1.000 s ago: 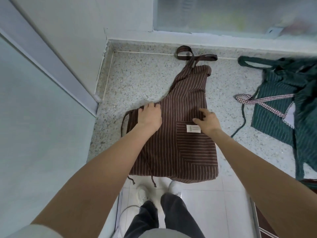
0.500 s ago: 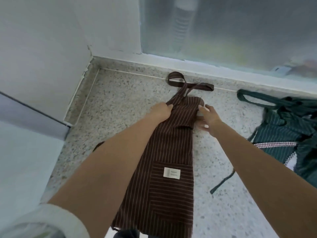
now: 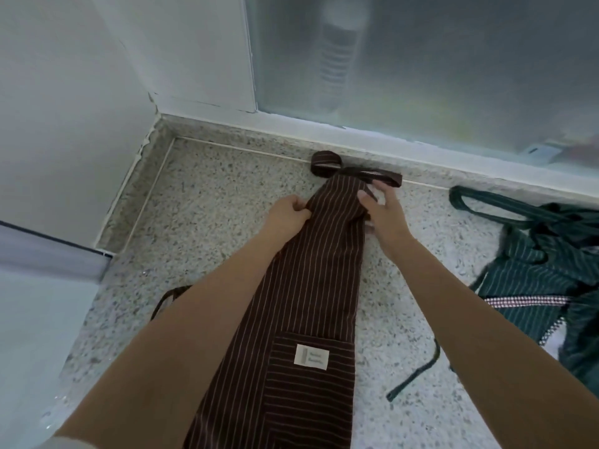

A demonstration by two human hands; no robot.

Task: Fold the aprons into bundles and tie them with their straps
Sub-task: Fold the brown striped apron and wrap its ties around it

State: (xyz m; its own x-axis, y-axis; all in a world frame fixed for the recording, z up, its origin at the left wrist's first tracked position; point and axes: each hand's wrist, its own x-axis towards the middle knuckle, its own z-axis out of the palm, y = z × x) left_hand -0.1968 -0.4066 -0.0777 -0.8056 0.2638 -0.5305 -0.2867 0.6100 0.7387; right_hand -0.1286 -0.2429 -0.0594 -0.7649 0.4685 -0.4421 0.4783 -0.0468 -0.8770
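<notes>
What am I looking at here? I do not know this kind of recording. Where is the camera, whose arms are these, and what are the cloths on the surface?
There is no machine. A person wears one wide-angle camera on the head; it looks forward and down, so both arms enter from the bottom of the picture. The surface is a speckled stone ledge under a frosted window. On it lies a brown striped apron, folded lengthwise into a narrow strip, with a pale label on its pocket and its neck loop at the far end. The left hand grips the strip's left edge near the top with curled fingers. The right hand holds the right edge there. To the right lies a green striped apron, not folded, its straps loose.
</notes>
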